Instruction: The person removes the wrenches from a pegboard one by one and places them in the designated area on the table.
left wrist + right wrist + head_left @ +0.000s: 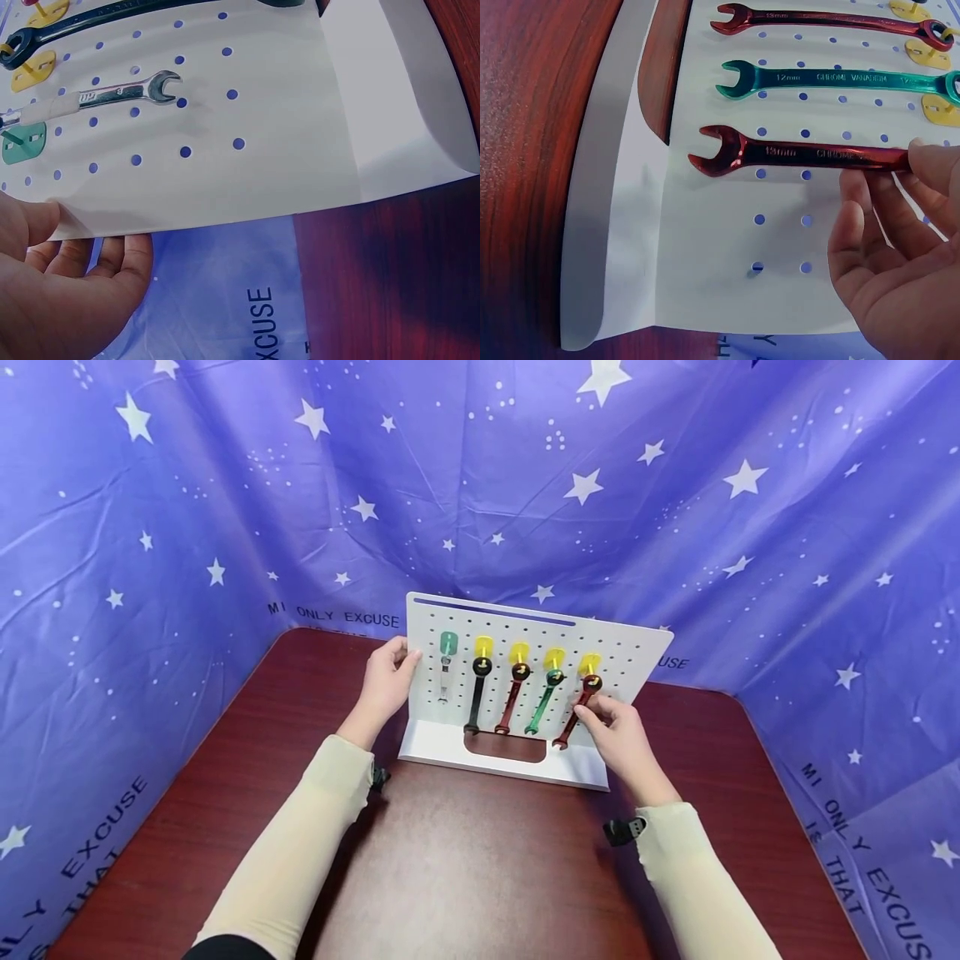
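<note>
A white pegboard stand stands on the table, with several combination wrenches hanging from its hooks. My left hand grips the board's left edge, thumb on the front and fingers behind, as the left wrist view shows. With thumb and fingers, my right hand pinches the shaft of the rightmost red wrench, marked 13mm, whose ring end is at a yellow hook. To its left hang a green wrench, another red wrench, a black wrench and a small silver wrench by a green hook.
The dark red wooden table extends in front of the stand and to both sides. A purple-blue curtain with white stars hangs around the back and sides. The stand's base has a rectangular cut-out through which the table shows.
</note>
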Available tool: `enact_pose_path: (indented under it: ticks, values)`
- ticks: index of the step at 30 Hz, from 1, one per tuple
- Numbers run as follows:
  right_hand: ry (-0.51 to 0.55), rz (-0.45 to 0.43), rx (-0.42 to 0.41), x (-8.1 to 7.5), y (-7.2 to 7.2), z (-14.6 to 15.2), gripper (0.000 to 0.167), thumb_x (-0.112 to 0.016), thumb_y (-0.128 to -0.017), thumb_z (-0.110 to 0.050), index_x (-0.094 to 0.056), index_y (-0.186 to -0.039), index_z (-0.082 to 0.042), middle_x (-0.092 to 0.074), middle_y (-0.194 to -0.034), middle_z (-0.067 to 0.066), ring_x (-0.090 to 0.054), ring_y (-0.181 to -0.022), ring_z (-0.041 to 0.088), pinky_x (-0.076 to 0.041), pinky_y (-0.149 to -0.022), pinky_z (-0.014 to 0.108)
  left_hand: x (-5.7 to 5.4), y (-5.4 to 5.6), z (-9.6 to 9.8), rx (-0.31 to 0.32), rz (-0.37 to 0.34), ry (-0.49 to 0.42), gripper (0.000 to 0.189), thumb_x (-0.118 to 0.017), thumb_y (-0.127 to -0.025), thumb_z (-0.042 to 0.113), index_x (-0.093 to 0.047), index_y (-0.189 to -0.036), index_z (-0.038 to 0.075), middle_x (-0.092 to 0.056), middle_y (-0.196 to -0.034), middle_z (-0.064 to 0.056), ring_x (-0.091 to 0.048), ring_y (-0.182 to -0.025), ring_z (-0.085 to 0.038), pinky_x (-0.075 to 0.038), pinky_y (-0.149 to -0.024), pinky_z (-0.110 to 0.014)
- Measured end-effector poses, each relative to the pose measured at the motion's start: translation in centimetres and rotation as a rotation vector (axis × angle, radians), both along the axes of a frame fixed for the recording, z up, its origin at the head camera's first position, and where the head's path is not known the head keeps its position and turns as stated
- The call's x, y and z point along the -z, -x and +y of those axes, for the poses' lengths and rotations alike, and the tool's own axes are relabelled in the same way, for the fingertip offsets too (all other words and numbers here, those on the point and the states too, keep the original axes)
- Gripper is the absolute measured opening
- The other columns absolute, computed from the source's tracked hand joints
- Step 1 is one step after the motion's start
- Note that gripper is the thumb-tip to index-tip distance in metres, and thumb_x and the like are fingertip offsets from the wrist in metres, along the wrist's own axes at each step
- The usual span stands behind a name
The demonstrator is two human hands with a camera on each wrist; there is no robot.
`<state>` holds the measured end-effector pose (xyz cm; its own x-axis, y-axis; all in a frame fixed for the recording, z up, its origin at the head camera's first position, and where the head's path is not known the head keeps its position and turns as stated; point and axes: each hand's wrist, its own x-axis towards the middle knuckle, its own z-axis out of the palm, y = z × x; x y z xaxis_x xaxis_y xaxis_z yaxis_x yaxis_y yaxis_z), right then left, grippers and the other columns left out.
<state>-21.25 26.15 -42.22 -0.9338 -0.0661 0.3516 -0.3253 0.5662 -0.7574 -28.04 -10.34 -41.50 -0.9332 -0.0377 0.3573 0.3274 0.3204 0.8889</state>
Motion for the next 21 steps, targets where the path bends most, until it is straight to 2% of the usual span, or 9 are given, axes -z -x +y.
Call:
enact_pose_path:
  ticks: [5,11,21]
  values:
    - [0.026,-0.030,-0.033,0.05,-0.24,0.42,0.015,-0.069,-0.100,-0.013,-0.074,-0.092,-0.002,-0.064,-0.077,0.006,-0.047,-0.070,0.019,-0.038,-0.059,0.027,0.03,-0.06,0.00,-0.004,0.007,0.006,0.014,-0.059,-0.104,0.007,-0.066,-0.109,-0.004,-0.073,-0.104,-0.020,-0.069,-0.086,-0.031,-0.054,-0.070,-0.040]
    - [0.033,-0.033,-0.061,-0.19,-0.44,0.63,0.017,-0.068,-0.100,-0.015,-0.075,-0.098,0.000,-0.069,-0.081,0.009,-0.048,-0.071,0.018,-0.038,-0.060,0.027,-0.08,0.01,0.05,-0.010,0.012,0.001,0.014,-0.059,-0.104,0.007,-0.066,-0.108,-0.004,-0.073,-0.103,-0.020,-0.069,-0.084,-0.031,-0.055,-0.070,-0.041]
    - [0.005,-0.018,-0.075,-0.45,-0.95,0.73,0.016,-0.068,-0.100,-0.012,-0.075,-0.099,0.002,-0.066,-0.079,0.011,-0.042,-0.068,0.016,-0.033,-0.057,0.028,-0.04,0.08,0.17,-0.008,-0.002,-0.006,0.013,-0.059,-0.104,0.007,-0.066,-0.108,-0.004,-0.073,-0.104,-0.020,-0.069,-0.084,-0.031,-0.055,-0.070,-0.042]
